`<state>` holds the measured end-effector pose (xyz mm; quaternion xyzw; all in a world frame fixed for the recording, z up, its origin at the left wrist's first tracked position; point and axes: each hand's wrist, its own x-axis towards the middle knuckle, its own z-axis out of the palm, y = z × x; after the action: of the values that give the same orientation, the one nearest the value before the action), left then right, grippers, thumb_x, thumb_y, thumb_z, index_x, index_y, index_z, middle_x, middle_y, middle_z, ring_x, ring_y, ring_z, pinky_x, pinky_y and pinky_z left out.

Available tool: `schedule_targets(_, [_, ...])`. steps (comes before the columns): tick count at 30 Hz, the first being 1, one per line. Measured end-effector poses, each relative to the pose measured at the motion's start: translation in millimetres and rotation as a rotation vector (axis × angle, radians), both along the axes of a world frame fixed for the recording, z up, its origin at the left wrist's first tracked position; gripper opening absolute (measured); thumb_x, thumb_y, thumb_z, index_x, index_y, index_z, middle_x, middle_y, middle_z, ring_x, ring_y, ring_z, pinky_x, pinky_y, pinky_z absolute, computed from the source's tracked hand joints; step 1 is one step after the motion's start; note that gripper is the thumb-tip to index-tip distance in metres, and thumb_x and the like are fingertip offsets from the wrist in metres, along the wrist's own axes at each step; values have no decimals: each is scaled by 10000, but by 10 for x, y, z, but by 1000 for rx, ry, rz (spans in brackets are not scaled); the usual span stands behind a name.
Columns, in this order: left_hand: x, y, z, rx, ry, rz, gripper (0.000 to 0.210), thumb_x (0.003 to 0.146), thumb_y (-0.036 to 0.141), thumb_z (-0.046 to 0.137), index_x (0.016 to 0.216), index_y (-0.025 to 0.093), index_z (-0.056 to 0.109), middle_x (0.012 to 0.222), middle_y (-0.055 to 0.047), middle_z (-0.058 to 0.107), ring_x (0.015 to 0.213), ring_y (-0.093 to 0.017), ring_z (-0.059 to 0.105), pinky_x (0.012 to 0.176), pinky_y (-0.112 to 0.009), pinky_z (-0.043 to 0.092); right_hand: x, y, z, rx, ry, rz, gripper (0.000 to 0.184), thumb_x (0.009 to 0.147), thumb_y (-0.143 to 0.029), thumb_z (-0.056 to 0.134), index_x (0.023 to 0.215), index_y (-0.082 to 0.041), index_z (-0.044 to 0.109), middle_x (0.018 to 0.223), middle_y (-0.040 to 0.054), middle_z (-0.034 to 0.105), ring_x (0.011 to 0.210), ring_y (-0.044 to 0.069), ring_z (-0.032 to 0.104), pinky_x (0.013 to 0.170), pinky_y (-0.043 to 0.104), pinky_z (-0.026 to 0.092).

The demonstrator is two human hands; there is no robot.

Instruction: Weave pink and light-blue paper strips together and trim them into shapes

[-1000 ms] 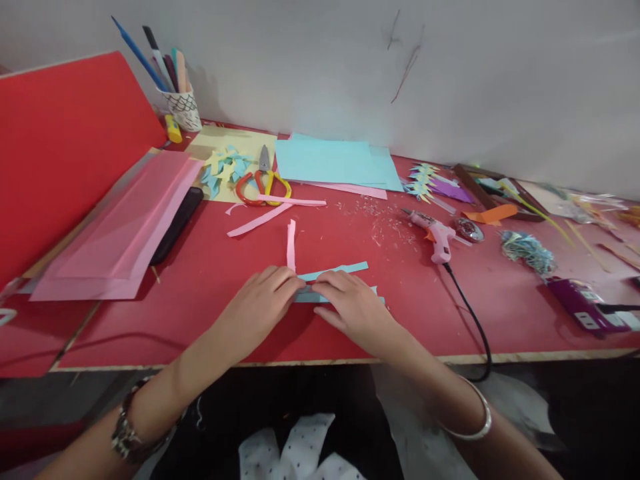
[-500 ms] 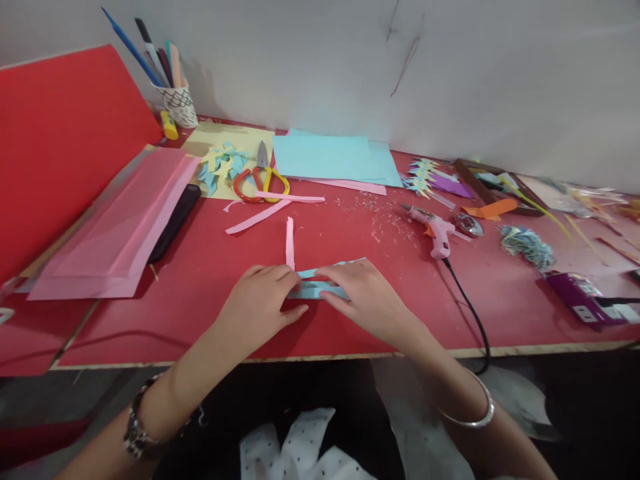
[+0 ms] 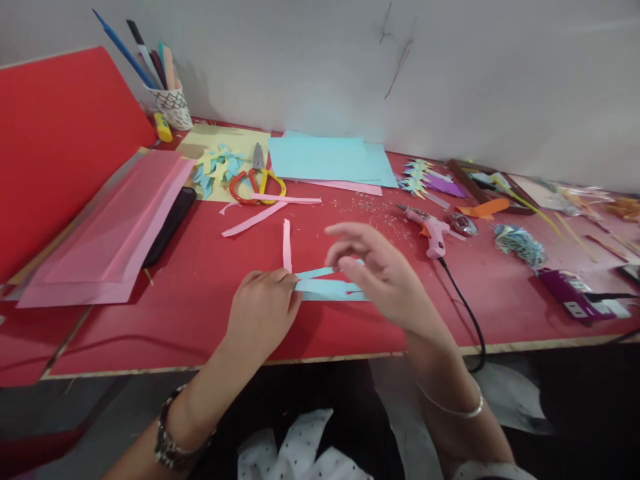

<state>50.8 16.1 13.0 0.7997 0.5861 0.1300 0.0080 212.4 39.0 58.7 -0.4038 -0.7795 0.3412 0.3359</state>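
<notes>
Light-blue paper strips (image 3: 325, 289) lie on the red table in front of me. My left hand (image 3: 265, 307) has its fingers closed on their left end, and the fingertips are partly hidden. A narrower blue strip (image 3: 315, 273) slants up to the right behind the wide one. My right hand (image 3: 383, 280) is raised just over the strips' right end, fingers loosely curled and apart, with nothing visible in it. Beyond my left fingers stands out a short pink paper strip (image 3: 287, 244), its near end close to the blue paper.
Scissors (image 3: 258, 177) lie by pink strips (image 3: 255, 219) and paper scraps (image 3: 220, 167). Blue sheets (image 3: 320, 159) rest by the wall. At right are a pink glue gun (image 3: 433, 230) with a cord and a purple power strip (image 3: 570, 293). Pink sheets (image 3: 105, 227) and a pen cup (image 3: 173, 107) are left.
My right hand has lifted off the blue strips and moved up and right, uncovering their right end. My left hand stays at the left end, its thumb now drawn in.
</notes>
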Motion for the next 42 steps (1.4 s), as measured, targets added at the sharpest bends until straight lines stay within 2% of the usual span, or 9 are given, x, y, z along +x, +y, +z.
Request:
schedule_targets(3, [-25,-12,25,-38,9,5,207,741,115,434,696,161,630,671,-47,659,578,-174,589,615,-283,423,135,-61,-157,130,-265,-233,263,796,-232,494,1058,-211,494,913,48,594,867,180,555,788,341,419])
schedule_targets(6, [-45,-31,34,-41,10,12,233,752,122,414,696,167,636,652,-42,656,579,-169,585,617,-275,417,221,-148,-334,113,-581,-259,251,769,-192,497,1017,-199,534,1005,89,585,946,243,525,811,409,392])
schedule_targets(13, [-51,-41,33,61,1,36,323,797,175,357,614,171,623,555,-42,624,494,-158,548,587,-275,400,219,-172,-442,-6,-623,-285,229,783,-131,459,985,-179,555,1014,68,613,918,206,552,766,338,350])
schedule_targets(17, [-46,-41,37,98,-4,31,360,810,190,338,594,170,625,480,-40,586,473,-163,541,576,-275,392,200,-117,-390,57,-712,-283,217,789,-96,416,872,-197,590,926,42,631,886,200,545,788,352,280])
schedule_targets(22, [-48,-48,20,74,-27,0,303,796,214,389,663,176,659,596,-46,658,515,-164,566,634,-296,411,121,-62,-187,85,-764,-170,252,779,-49,386,909,-160,571,839,32,629,756,157,541,776,322,275])
schedule_targets(25, [-40,-46,30,77,-13,11,270,779,238,427,673,173,667,586,-53,654,534,-178,580,624,-301,414,55,-6,-58,76,-694,-11,296,773,-32,382,964,-167,564,803,16,627,667,122,519,699,271,297])
schedule_targets(29, [-15,-41,51,77,-2,37,257,763,303,470,625,178,647,512,-46,611,528,-191,579,534,-283,383,-39,75,1,98,-558,190,237,782,-53,399,746,-162,606,736,10,599,652,106,498,623,230,306])
schedule_targets(35, [42,-37,62,87,19,73,291,747,371,476,580,185,625,521,-51,616,501,-192,570,502,-289,353,-131,125,-7,-20,-371,238,229,759,-52,447,797,-183,631,825,8,592,742,111,534,690,219,380])
schedule_targets(42, [92,5,70,72,27,101,345,746,374,456,537,157,625,492,-84,607,490,-217,578,488,-304,356,-104,138,4,32,-374,293,218,770,-71,436,819,-175,622,820,13,593,766,118,541,715,227,401])
